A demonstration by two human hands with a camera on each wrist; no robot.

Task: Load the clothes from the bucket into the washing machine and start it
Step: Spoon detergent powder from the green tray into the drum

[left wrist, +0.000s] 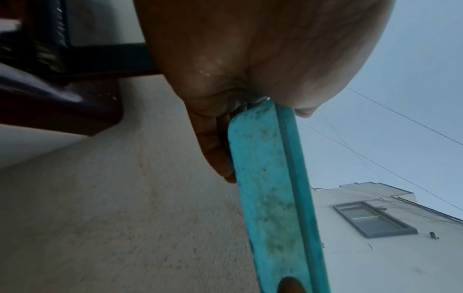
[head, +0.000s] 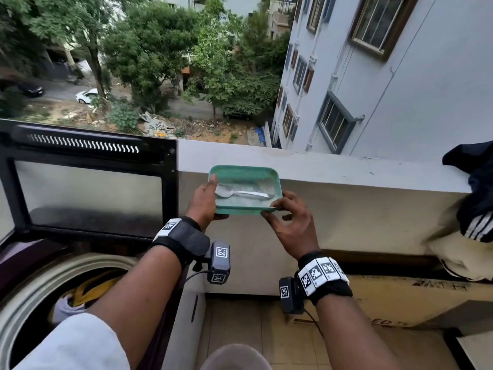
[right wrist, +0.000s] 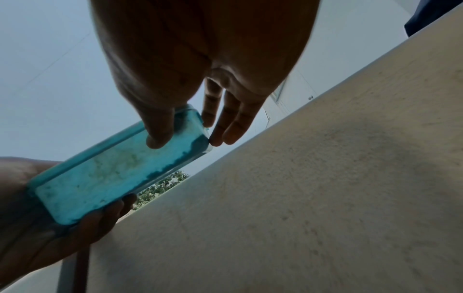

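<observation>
Both hands hold a teal plastic box [head: 245, 170] in front of the parapet. White powder and a metal spoon [head: 240, 194] lie inside it. My left hand [head: 206, 200] grips the box's left end, thumb on the rim and fingers underneath. My right hand [head: 282, 212] pinches the front right corner. From below, the box [left wrist: 270, 198] runs out of the left palm [left wrist: 250, 49]. The right wrist view shows the box [right wrist: 120, 172] with the right thumb [right wrist: 157, 130] against its underside. The washing machine drum [head: 26, 297] at lower left holds yellow and white clothes [head: 85, 289]; its lid [head: 88, 182] stands raised.
A grey parapet wall [head: 346, 169] runs across just behind the box, with a drop to the street beyond. Dark and beige clothes [head: 474, 193] hang over the parapet at the right. Brown cardboard [head: 400, 297] leans low against the wall. Tiled floor lies below.
</observation>
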